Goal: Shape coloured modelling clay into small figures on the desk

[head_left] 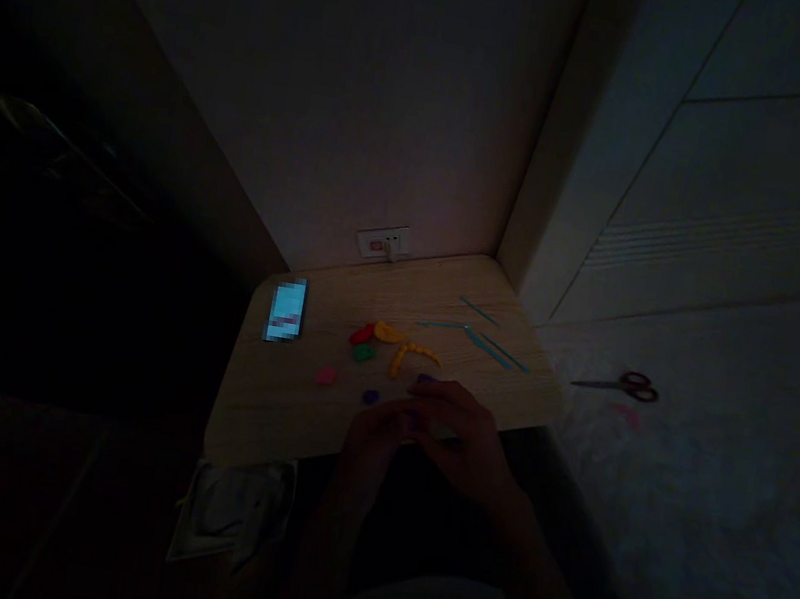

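In the dim head view both hands meet at the near edge of the small wooden table (259,419). My left hand (377,430) is closed, its fingertips on a small dark purple lump of modelling clay (412,421). Over the same lump, the fingers of my right hand (460,426) are bent, hiding most of it. Another purple bit (370,396) lies just beyond my left hand. Farther back are a pink lump (325,376), a green lump (362,353), a red lump (362,334), a yellow-orange lump (389,333) and a beaded orange strip (418,351).
Thin blue sticks or tools (490,347) lie on the table's right half. A lit phone (287,310) rests at the back left. Behind is a wall socket (383,242). Scissors (621,385) lie on the pale surface to the right; a tray (235,506) sits below left.
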Motion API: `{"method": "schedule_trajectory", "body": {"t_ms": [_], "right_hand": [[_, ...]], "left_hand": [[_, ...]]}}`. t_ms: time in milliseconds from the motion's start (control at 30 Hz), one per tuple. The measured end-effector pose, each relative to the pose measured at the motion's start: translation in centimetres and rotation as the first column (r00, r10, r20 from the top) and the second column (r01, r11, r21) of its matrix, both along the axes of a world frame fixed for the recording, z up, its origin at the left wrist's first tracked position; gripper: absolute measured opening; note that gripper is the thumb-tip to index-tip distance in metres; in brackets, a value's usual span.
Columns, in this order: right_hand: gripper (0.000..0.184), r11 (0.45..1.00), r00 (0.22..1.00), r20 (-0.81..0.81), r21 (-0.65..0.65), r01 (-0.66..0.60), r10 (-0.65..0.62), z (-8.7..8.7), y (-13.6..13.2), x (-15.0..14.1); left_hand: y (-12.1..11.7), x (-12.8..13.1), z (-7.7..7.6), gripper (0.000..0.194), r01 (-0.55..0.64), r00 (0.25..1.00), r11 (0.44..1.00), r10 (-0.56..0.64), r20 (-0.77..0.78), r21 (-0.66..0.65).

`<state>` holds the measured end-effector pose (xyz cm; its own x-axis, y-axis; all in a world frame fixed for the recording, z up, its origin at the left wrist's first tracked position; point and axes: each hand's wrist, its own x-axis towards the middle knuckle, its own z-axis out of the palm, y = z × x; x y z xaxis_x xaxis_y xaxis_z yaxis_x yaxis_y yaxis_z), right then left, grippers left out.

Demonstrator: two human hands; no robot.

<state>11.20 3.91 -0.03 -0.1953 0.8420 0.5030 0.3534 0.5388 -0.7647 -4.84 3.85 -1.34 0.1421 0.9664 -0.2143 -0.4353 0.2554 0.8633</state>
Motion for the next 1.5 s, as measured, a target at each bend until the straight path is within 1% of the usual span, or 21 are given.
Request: {"method": "schedule_trajectory", "body": {"t_ms": [100, 200, 300, 367, 433, 567, 700, 767, 833, 900, 1000, 1033, 1100, 1167, 1200, 1300, 1400, 1500], "right_hand": [[0.028, 1.0, 1.0, 0.005, 0.01, -0.016, 0.016, 0.1, 0.0, 0.0], [0.022, 0.999, 1.0, -0.024, 0.04, 0.009, -0.008, 0.2, -0.1, -0.1], [0.017, 0.997, 0.996, -0.073, 0.048, 0.052, -0.048, 0.4, -0.2, -0.2], [0.017, 0.997, 0.995, -0.087, 0.05, 0.06, -0.056, 0.6, -0.2, -0.2], [0.021, 0.998, 0.997, -0.064, 0.048, 0.034, -0.031, 0.8, -0.2, -0.1], [0.034, 0.999, 0.999, -0.012, 0.016, -0.047, 0.047, 0.9, -0.3, -0.1], [0.033, 0.999, 0.993, -0.113, -0.028, -0.033, 0.029, 0.8, -0.4, -0.2], [0.029, 0.999, 0.983, -0.182, -0.045, -0.004, -0.004, 0.6, -0.3, -0.3], [0.025, 0.997, 0.968, -0.244, -0.069, 0.044, -0.059, 0.6, -0.1, -0.3], [0.023, 0.991, 0.951, -0.284, -0.096, 0.097, -0.121, 0.5, 0.1, -0.3], [0.022, 0.983, 0.938, -0.304, -0.129, 0.129, -0.163, 0.6, 0.2, -0.3], [0.022, 0.983, 0.937, -0.311, -0.134, 0.125, -0.162, 0.7, 0.2, -0.4], [0.024, 0.985, 0.933, -0.328, -0.136, 0.106, -0.146, 0.8, 0.2, -0.5], [0.025, 0.989, 0.935, -0.334, -0.126, 0.08, -0.118, 1.0, 0.2, -0.6], [0.026, 0.99, 0.937, -0.332, -0.121, 0.069, -0.106, 1.0, 0.2, -0.6], [0.026, 0.99, 0.944, -0.314, -0.123, 0.069, -0.105, 1.1, 0.3, -0.2], [0.027, 0.986, 0.942, -0.305, -0.13, 0.106, -0.142, 1.1, 0.4, 0.3], [0.028, 0.982, 0.943, -0.289, -0.131, 0.133, -0.166, 1.1, 0.5, 0.5]], "left_hand": [[-0.1, 0.0, 0.0, 0.032, -0.018, 1.0, 1.0, 0.018, 0.025, -0.005], [-0.2, 0.1, 0.0, 0.031, -0.026, 0.998, 1.0, 0.026, 0.059, -0.004], [-0.4, 0.3, 0.0, 0.035, -0.033, 0.99, 0.999, 0.035, 0.135, -0.021], [-0.4, 0.4, 0.0, 0.038, -0.012, 0.988, 1.0, 0.015, 0.153, -0.026], [-0.4, 0.4, -0.1, 0.038, 0.006, 0.992, 1.0, -0.004, 0.129, -0.015], [-0.3, 0.2, -0.1, 0.04, -0.025, 0.996, 1.0, 0.024, 0.086, 0.007], [-0.3, 0.3, 0.2, 0.037, -0.024, 0.999, 1.0, 0.023, 0.05, 0.021], [-0.3, 0.6, 0.3, 0.041, -0.03, 1.0, 0.997, 0.03, 0.001, 0.07], [-0.3, 0.8, 0.1, 0.046, -0.025, 0.995, 0.988, 0.04, -0.093, 0.151], [-0.4, 1.1, -0.1, 0.052, 0.03, 0.979, 0.976, 0.015, -0.205, 0.215], [-0.5, 1.5, -0.2, 0.06, 0.112, 0.949, 0.964, -0.032, -0.313, 0.24], [-0.6, 1.7, 0.0, 0.059, 0.116, 0.943, 0.961, -0.027, -0.332, 0.25], [-0.9, 2.1, 0.5, 0.049, 0.113, 0.937, 0.96, -0.018, -0.349, 0.255], [-1.1, 2.7, 0.9, 0.035, 0.125, 0.94, 0.97, -0.049, -0.338, 0.208], [-1.2, 2.9, 1.1, 0.031, 0.13, 0.945, 0.976, -0.07, -0.319, 0.173], [-1.4, 3.3, 0.9, 0.033, 0.113, 0.967, 0.987, -0.084, -0.239, 0.111], [-1.5, 3.5, 0.3, 0.034, 0.078, 0.98, 0.991, -0.055, -0.19, 0.111], [-2.3, 4.2, 0.1, 0.034, 0.067, 0.981, 0.991, -0.045, -0.187, 0.118]]}}
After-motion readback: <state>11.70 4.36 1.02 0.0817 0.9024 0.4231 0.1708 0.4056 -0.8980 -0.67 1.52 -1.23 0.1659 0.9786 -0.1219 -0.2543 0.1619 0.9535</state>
